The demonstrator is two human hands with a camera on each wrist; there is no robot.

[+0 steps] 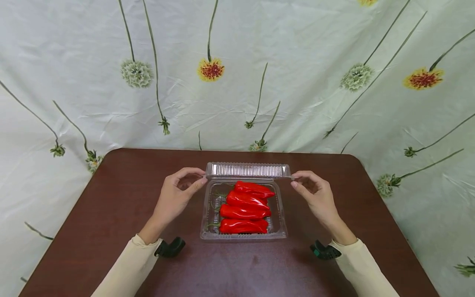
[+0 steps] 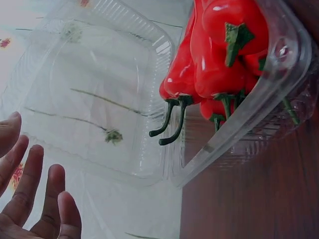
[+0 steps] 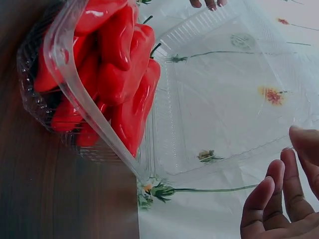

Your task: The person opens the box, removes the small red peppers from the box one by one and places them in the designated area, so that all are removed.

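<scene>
The left hand [image 1: 173,198] at 9 o'clock — fingers loosely curved, holding nothing — hovers beside the raised lid [image 1: 248,170] of a clear clamshell box [image 1: 280,225] of red peppers [image 1: 243,208] at the brown counter's [image 1: 92,222] centre; at 3 o'clock, the right hand [image 1: 315,197] mirrors it, fingertips at the lid's corner.

Clear plastic clamshell container [image 1: 281,222] on dark brown table [image 1: 111,214], lid [image 1: 248,170] upright at far edge. Four red peppers [image 1: 243,208] inside. Left hand [image 1: 177,197] and right hand [image 1: 315,196] at lid corners.
</scene>
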